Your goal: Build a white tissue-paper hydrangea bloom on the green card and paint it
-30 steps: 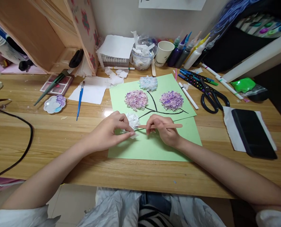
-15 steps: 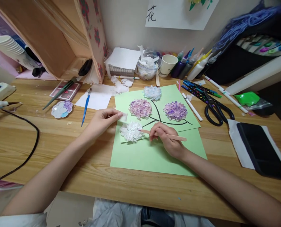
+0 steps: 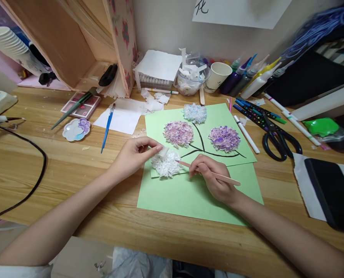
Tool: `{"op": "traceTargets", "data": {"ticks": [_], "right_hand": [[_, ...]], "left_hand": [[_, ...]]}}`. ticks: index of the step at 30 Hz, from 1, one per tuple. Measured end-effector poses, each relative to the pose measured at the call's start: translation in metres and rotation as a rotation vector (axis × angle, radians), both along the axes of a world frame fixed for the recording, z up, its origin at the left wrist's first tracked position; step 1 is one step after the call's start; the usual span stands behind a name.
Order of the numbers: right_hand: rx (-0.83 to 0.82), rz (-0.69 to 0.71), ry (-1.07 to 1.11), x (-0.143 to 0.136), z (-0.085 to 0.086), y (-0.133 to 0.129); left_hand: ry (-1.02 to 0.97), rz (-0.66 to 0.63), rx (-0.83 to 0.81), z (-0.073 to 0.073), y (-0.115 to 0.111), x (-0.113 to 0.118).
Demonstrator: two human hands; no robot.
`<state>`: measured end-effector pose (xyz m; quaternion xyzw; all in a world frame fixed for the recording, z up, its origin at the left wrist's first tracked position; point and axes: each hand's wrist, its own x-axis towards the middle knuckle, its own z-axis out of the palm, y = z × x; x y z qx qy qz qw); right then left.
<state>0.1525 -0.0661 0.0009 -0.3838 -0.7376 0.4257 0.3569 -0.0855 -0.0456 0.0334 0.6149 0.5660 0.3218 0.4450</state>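
Between the thumb and fingers of my left hand (image 3: 138, 154) is a small piece of white tissue paper (image 3: 163, 151), held at the upper edge of a white paper flower (image 3: 165, 165). My right hand (image 3: 212, 175) is closed around a thin wooden stick (image 3: 225, 178), its darker tip touching the right side of that flower. The flower lies on the lower left of a green sheet (image 3: 218, 116), where black stems are drawn. A pink flower (image 3: 178, 133), a purple flower (image 3: 224, 138) and a pale blue flower (image 3: 195, 113) are on it too. A second green sheet (image 3: 200, 200) lies underneath.
Black scissors (image 3: 278, 141) and a phone-like black slab (image 3: 331, 189) lie at the right. Along the back stand a tub of paper scraps (image 3: 190, 77), a paper cup (image 3: 218, 75) and paint bottles (image 3: 249, 83). A blue brush (image 3: 108, 127) and a paint palette (image 3: 76, 129) lie left.
My left hand has brought the tissue piece down and right, onto the white flower's upper edge. The stick's tip stays at the flower. The whole view has shifted slightly.
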Motion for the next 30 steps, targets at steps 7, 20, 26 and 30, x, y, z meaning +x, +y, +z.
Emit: {"op": "traceTargets", "data": {"ticks": [7, 20, 26, 30], "right_hand": [[-0.079, -0.037, 0.061, 0.002, -0.004, -0.001], [0.201, -0.048, 0.321, 0.004, -0.007, -0.006], [0.337, 0.001, 0.255, 0.004, -0.006, -0.007], [0.305, 0.030, 0.105, 0.000, -0.002, -0.005]], "left_hand": [[-0.003, 0.096, -0.009, 0.002, 0.002, -0.005], [0.025, -0.111, 0.090, 0.001, -0.009, 0.022], [0.155, -0.107, 0.124, -0.006, -0.006, 0.030], [0.198, -0.121, 0.136, -0.010, -0.005, 0.030]]}}
